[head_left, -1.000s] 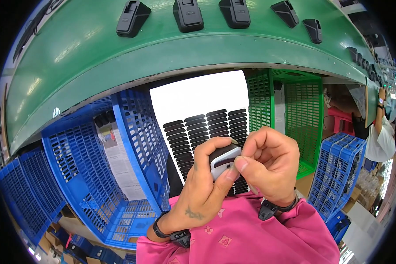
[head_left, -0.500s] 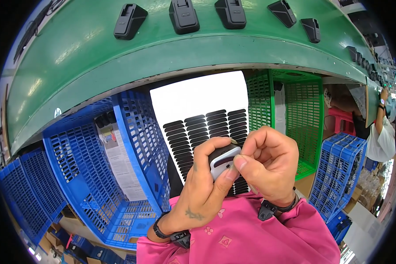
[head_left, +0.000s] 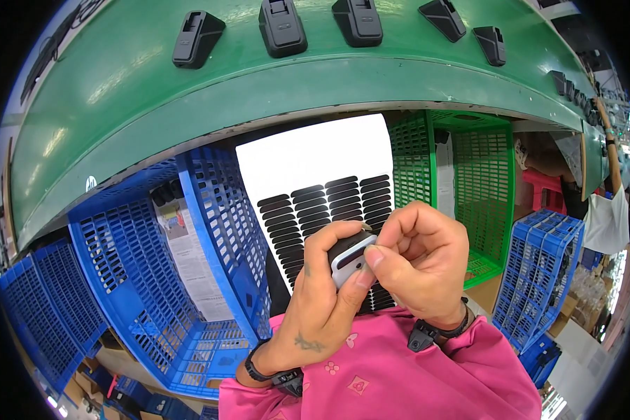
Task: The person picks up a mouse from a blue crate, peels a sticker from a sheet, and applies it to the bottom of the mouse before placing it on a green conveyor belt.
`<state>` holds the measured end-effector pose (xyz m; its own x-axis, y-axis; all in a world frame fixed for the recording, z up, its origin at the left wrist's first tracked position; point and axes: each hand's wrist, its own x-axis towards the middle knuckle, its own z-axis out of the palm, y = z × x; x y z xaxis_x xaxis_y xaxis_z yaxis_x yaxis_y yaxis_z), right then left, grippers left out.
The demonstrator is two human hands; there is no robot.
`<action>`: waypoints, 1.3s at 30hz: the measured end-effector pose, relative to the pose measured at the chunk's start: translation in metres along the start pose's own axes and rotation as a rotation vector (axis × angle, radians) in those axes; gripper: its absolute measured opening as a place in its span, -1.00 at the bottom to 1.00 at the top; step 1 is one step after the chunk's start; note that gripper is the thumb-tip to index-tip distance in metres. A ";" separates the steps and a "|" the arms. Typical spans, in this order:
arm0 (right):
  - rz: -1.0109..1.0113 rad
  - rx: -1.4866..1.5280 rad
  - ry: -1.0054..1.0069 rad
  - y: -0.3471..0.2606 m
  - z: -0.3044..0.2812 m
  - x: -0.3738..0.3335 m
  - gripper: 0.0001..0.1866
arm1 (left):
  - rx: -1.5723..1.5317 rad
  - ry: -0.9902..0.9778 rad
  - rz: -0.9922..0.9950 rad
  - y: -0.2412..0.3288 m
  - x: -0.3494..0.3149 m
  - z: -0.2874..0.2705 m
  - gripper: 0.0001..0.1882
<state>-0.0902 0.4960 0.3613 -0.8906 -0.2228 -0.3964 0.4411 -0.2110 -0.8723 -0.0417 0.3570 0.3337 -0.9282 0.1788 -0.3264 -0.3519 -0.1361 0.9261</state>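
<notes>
My left hand (head_left: 320,297) is wrapped round a small black device with a silver-grey end face (head_left: 348,269). A long dark strip and a small round hole show on that face. Against its right edge, the thumb and index finger of my right hand (head_left: 427,262) are pinched together; whatever they may hold is hidden. Beneath both hands, a white sheet (head_left: 315,159) carries several columns of black oblong stickers, and my hands cover part of its lower end.
Several black angular housings (head_left: 283,31) stand on the green bench (head_left: 119,91) ahead. A blue crate (head_left: 129,280) lined with paper is at my left, a green crate (head_left: 479,196) at my right. Beyond it are a blue crate stack (head_left: 539,266), a pink stool (head_left: 542,189) and another person's arm (head_left: 609,150).
Both hands and the device have shifted slightly left, the device's face tilting a little. My right fingers stay pinched at its edge. At far right, the other person's arm has moved.
</notes>
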 end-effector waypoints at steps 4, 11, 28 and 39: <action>-0.004 -0.025 0.037 0.003 0.002 0.002 -0.87 | -0.049 -0.023 -0.045 0.001 0.001 -0.002 -0.57; -0.146 -0.042 0.167 0.013 -0.002 -0.001 -0.87 | -0.349 0.091 -0.043 -0.006 0.003 0.001 -0.52; -0.172 -0.629 -0.462 0.022 -0.012 0.012 -0.78 | 0.147 -0.283 -0.048 -0.011 -0.013 -0.056 -0.15; -0.880 -1.127 0.200 0.075 0.013 0.049 -0.72 | -0.318 0.044 0.022 -0.043 -0.017 -0.058 -0.48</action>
<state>-0.0990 0.4570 0.2805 -0.8642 -0.2642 0.4283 -0.4853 0.6628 -0.5703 -0.0173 0.3036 0.2886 -0.9377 0.1315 -0.3215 -0.3458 -0.4387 0.8294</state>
